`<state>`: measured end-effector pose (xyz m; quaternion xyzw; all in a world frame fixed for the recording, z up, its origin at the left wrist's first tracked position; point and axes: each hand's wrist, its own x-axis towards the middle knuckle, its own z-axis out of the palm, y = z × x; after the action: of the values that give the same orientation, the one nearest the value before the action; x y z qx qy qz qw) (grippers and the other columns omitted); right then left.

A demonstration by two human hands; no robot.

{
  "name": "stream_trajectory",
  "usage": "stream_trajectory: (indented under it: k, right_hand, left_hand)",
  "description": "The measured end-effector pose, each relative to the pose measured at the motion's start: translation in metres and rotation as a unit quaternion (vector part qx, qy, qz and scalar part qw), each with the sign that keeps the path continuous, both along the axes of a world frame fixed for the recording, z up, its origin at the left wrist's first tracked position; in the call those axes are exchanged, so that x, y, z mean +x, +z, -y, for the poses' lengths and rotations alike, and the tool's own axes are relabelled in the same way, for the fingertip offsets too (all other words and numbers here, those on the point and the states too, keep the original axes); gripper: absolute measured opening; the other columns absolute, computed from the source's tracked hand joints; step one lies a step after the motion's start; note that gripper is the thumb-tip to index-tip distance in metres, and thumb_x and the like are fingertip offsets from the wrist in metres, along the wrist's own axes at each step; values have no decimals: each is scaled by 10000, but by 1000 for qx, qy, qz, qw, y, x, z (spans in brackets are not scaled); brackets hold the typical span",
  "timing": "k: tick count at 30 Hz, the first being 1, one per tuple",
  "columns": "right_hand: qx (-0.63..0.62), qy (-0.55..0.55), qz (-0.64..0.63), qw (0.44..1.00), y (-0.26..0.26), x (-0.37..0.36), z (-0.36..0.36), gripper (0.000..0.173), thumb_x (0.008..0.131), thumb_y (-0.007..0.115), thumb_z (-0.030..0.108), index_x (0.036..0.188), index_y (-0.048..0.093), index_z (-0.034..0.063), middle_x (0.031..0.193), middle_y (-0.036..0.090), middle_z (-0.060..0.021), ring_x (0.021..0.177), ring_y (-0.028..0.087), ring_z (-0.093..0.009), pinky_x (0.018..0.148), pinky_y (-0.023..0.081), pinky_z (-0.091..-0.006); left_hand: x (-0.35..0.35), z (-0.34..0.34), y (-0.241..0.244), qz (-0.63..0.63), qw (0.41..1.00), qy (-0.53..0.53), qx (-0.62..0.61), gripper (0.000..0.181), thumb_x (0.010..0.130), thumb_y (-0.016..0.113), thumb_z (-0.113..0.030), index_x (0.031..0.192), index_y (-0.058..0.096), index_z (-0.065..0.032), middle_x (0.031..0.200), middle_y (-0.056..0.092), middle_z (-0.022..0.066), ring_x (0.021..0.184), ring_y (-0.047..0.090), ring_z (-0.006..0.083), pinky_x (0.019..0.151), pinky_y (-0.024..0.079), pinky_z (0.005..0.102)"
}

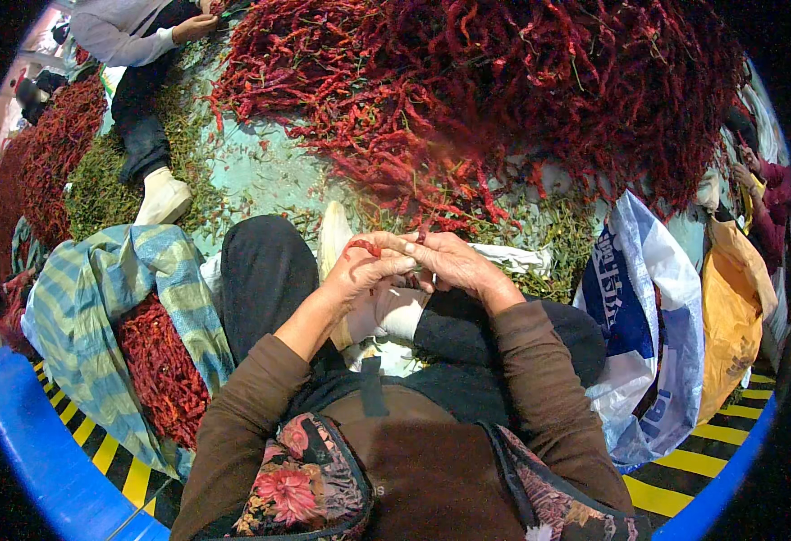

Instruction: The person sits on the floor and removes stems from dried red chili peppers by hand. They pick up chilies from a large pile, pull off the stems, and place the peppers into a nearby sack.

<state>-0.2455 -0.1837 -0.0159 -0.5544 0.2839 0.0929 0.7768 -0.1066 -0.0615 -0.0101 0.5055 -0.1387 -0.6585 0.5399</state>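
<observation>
In front of my lap, my left hand and my right hand meet at the fingertips. A curled red chili pepper lies across the fingers of my left hand, held there. Another dark red chili pokes up where the fingers of both hands pinch together; its lower part is hidden. Just beyond my hands, the near edge of a large heap of long, wrinkled red chilies spreads over a pale green sheet.
At my left stands a striped woven sack holding red chilies. White-and-blue and orange sacks stand at right. Green stems litter the sheet. A person's hand is at upper left; another person's hands are at far right.
</observation>
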Motion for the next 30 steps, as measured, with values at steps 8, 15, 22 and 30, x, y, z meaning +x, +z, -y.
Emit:
stream_trajectory:
  k: [8, 15, 22, 30]
  right_hand:
    - [-534, 146, -180, 813, -23, -4, -23, 377, 727, 682, 372, 779, 673, -1, 776, 652, -201, 775, 648, -355, 721, 502, -457]
    - [-545, -27, -143, 826, -32, 1, -23, 204, 750, 569, 203, 770, 621, 8, 718, 623, -232, 718, 621, -406, 679, 494, -494]
    - [-596, -12, 3, 803, -34, 0, -40, 176, 756, 606, 202, 732, 553, 36, 623, 583, -173, 626, 603, -369, 571, 475, -480]
    - [-654, -108, 171, 729, 12, 9, -20, 157, 768, 591, 47, 920, 553, 58, 936, 570, -105, 757, 616, -294, 607, 515, -371]
  left_hand:
    - [34, -15, -16, -70, 992, 106, 16, 121, 753, 658, -96, 723, 541, -105, 669, 575, 31, 540, 498, 90, 427, 296, 195]
    - [18, -16, -24, 92, 990, 68, 77, 278, 903, 567, -314, 745, 600, -88, 644, 550, -6, 599, 505, 100, 565, 383, 220]
    - [0, -3, -56, 281, 959, 11, -31, 229, 915, 561, -240, 993, 648, -44, 754, 576, -40, 679, 481, 55, 601, 397, 236]
    - [14, -5, -45, 450, 889, -50, -62, 130, 836, 588, -103, 909, 628, -2, 774, 629, 73, 705, 586, 187, 644, 454, 299]
